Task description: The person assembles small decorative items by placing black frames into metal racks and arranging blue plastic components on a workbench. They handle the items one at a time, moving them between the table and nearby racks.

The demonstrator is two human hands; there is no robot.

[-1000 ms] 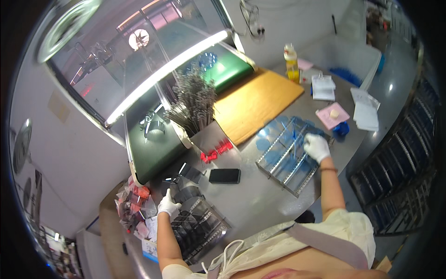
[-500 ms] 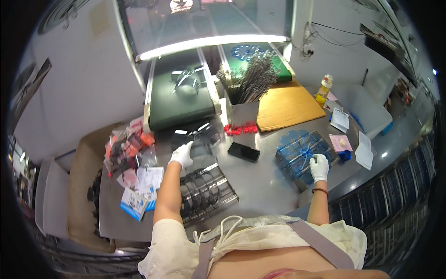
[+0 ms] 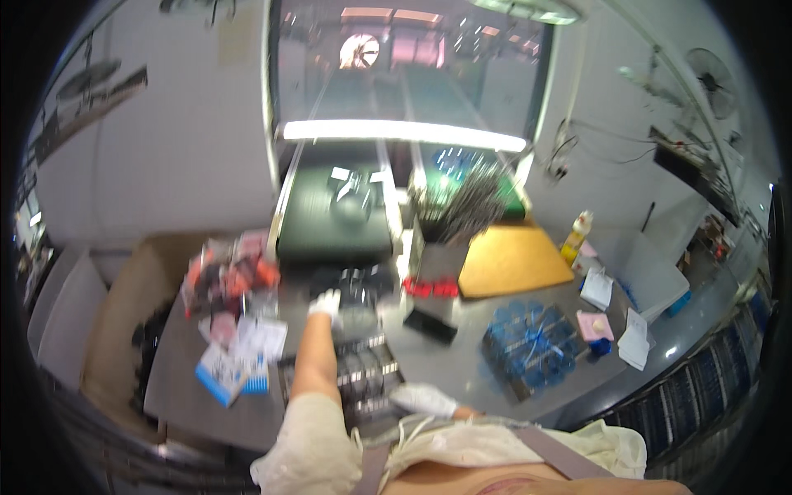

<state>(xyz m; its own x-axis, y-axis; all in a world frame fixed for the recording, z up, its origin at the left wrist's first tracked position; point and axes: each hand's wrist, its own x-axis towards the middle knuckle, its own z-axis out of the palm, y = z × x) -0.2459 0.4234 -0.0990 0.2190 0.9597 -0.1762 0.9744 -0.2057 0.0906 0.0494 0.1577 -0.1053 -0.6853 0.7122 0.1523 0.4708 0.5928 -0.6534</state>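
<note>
My left hand [image 3: 325, 304], in a white glove, reaches to the near left edge of the shiny dark lens-like pieces [image 3: 363, 285] by the left conveyor. Its fingers look extended, and I see nothing held in them. My right hand [image 3: 425, 401], also gloved, is low in front of my body, beside the right end of the black slotted rack [image 3: 365, 371]. Motion blurs its fingers. Dark round discs stand in that rack, partly hidden by my left forearm. On the right side of the table, blue discs [image 3: 532, 342] fill a second rack, with no hand on it.
A black phone [image 3: 430, 325] and red small parts [image 3: 431, 286] are mid-table. Behind them stand a bundle of thin metal rods [image 3: 470, 202] and a cardboard sheet [image 3: 516, 262]. Bagged orange parts [image 3: 231, 276] and blue-white packets [image 3: 223, 373] lie left; a yellow bottle [image 3: 576, 237] stands right.
My right hand has left the blue disc rack and moved left to the black rack. My left hand stays by the dark pieces. The whole view has tilted up.
</note>
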